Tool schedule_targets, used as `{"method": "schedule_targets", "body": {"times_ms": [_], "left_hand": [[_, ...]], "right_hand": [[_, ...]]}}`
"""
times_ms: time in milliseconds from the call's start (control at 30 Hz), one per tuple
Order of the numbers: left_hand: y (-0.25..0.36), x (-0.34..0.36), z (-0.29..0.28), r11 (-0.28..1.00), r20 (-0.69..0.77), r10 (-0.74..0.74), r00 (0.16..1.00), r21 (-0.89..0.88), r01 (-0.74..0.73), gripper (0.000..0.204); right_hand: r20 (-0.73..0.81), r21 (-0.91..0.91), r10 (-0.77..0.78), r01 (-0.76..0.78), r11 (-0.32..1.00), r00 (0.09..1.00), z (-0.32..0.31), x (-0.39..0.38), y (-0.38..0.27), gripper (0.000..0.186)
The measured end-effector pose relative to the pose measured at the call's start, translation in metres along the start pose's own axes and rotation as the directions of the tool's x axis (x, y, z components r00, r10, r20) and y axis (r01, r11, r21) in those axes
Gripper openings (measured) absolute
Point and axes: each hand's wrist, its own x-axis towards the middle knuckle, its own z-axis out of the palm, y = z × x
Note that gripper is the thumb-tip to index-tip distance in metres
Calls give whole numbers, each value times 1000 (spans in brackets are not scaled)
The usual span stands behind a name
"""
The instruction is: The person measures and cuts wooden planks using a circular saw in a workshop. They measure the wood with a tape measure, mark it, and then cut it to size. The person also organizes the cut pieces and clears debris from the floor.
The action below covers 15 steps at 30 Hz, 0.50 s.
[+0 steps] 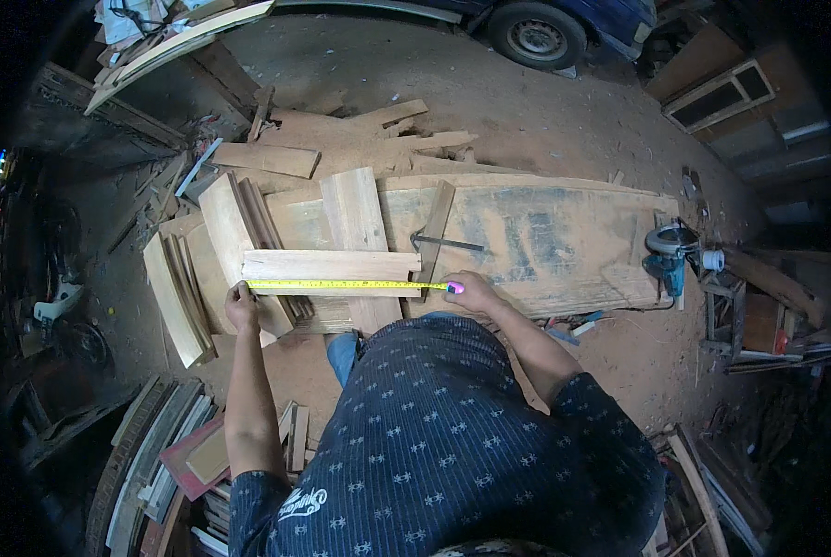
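Note:
A yellow tape measure (341, 284) is drawn out along a pale wooden board (332, 264) that lies crosswise in front of me. At the board's left end, my left hand (242, 306) pinches the free end of the tape. Past its right end, my right hand (473, 293) is wrapped round the pink tape case, which shows partly between the fingers. The board has a notch at its right end and rests over a wider plank (356, 209). Just beyond that right end lie a narrow wooden strip (438, 212) and a dark metal square (450, 243).
Beneath everything is a long, dusty workbench (564, 223). A circular saw (668, 260) sits at its right end. Several cut planks (181, 297) lean at the left. Sawdust and offcuts (267, 159) cover the ground beyond, with a vehicle wheel (537, 37) farther off.

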Motion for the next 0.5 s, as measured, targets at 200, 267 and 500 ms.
{"method": "schedule_targets", "body": {"times_ms": [200,267,500], "left_hand": [[0,2,-1,999,-16,-10,1000,-43,10,26],[16,-10,12,996,12,-56,998,-70,57,26],[12,-5,-6,993,-101,73,992,101,-63,23]], "right_hand": [[16,-19,-23,23,1000,1000,2,4,5,46],[16,-30,-10,11,1000,1000,-1,1,9,47],[34,9,-32,32,999,999,-2,3,-4,47]]}}
